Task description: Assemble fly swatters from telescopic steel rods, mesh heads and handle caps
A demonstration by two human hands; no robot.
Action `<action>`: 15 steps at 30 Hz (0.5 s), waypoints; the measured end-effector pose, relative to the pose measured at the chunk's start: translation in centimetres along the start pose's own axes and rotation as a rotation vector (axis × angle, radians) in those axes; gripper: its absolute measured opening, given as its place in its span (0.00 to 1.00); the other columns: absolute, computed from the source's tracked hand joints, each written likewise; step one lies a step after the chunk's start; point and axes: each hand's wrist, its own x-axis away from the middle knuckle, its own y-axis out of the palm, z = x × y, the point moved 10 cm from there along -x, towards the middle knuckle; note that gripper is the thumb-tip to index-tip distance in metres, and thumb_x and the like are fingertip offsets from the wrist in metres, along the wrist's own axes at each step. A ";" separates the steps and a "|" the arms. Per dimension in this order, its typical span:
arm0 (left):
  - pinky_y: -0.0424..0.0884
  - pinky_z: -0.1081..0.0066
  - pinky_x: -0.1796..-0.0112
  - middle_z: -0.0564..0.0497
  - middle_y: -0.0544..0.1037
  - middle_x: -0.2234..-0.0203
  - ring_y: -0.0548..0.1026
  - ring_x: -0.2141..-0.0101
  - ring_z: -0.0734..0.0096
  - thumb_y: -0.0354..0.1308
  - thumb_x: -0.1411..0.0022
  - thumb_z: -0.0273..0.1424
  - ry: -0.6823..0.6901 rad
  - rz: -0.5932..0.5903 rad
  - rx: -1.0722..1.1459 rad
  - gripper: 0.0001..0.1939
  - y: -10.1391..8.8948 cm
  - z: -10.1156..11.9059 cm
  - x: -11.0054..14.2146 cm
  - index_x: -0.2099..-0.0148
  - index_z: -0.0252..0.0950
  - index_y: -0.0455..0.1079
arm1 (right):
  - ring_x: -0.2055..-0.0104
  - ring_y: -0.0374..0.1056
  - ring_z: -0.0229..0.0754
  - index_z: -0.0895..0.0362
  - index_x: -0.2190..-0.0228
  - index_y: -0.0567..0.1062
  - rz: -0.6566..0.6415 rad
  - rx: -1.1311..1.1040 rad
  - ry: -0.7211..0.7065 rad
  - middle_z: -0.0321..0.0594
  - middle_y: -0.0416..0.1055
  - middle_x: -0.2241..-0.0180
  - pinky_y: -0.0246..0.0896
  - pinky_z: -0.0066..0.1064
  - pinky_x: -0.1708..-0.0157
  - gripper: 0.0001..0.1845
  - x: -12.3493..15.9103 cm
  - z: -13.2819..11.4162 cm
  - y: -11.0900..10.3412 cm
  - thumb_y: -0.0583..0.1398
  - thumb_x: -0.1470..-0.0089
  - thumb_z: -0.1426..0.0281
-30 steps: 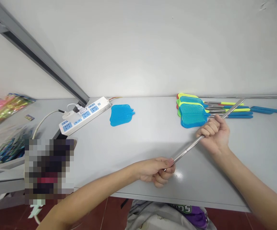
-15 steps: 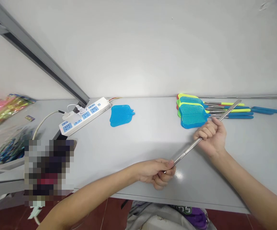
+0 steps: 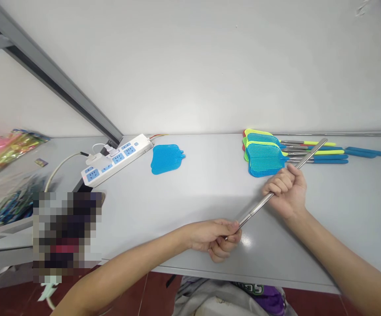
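Note:
A slim silvery telescopic rod slants up to the right between my hands, above the grey table. My left hand pinches its lower end, with thumb and fingers closed. Farther up, my right hand is wrapped round the thicker part, and the rod's upper end sticks out past the fist. Just behind the right hand lies a pile of fly swatters with blue, yellow and green mesh heads and metal shafts. To the left, blue fly swatter heads lie stacked flat, without shafts.
A white power strip with plugs and cables lies at the left. Two loose blue handle grips are at the right, and thin metal rods run along the wall. Bagged colourful items lie at the far left. The table edge is near me.
My right hand has shifted slightly down and left along with the rod's upper part. My left hand has stayed almost in place, still gripping the lower end.

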 end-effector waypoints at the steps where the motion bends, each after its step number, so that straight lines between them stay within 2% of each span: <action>1: 0.37 0.78 0.87 0.60 0.43 0.86 0.40 0.88 0.83 0.40 0.41 0.44 -0.001 0.002 0.000 0.18 0.0 0.0 0.0 0.76 0.36 0.52 | 0.89 0.31 0.29 0.58 0.87 0.44 0.001 0.017 -0.002 0.26 0.34 0.90 0.36 0.24 0.90 0.22 0.0 0.0 0.0 0.51 0.50 0.71; 15: 0.37 0.79 0.87 0.61 0.43 0.86 0.39 0.87 0.83 0.40 0.42 0.44 -0.018 0.002 -0.002 0.19 -0.1 -0.1 0.0 0.77 0.36 0.51 | 0.88 0.31 0.29 0.58 0.87 0.44 0.026 0.060 0.007 0.27 0.33 0.90 0.37 0.24 0.90 0.22 0.2 0.7 -0.1 0.51 0.50 0.70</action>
